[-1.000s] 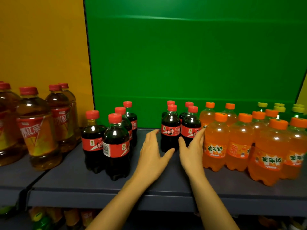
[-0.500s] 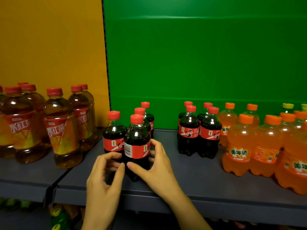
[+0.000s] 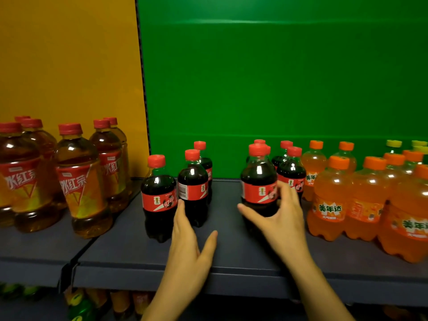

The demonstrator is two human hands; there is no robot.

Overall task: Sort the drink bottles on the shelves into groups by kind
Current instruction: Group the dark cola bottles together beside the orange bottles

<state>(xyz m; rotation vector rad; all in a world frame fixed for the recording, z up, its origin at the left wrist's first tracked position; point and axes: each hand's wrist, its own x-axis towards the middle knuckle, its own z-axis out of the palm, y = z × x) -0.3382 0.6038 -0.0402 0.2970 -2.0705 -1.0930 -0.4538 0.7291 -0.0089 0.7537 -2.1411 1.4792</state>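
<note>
Left of the held cola (image 3: 258, 181): tea bottles (image 3: 81, 181), three colas (image 3: 193, 188), and the left hand (image 3: 187, 249), grip apart, at their fronts. The right hand (image 3: 281, 218) has its grip clamped on it, over the shelf (image 3: 129, 258). Best set it upright against the cola group (image 3: 290, 174) just right of it; orange bottles (image 3: 331, 198) crowd beyond.

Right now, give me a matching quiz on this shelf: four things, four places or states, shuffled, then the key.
1. iced tea bottles
2. front cola bottle of the right group
3. orange soda bottles
4. left hand

A. far right of the shelf
B. open, beside the left cola bottles
C. in the grip of the right hand
D. before the yellow panel

Pairs: 1-D, 2-C, 3-A, 4-B.
</note>
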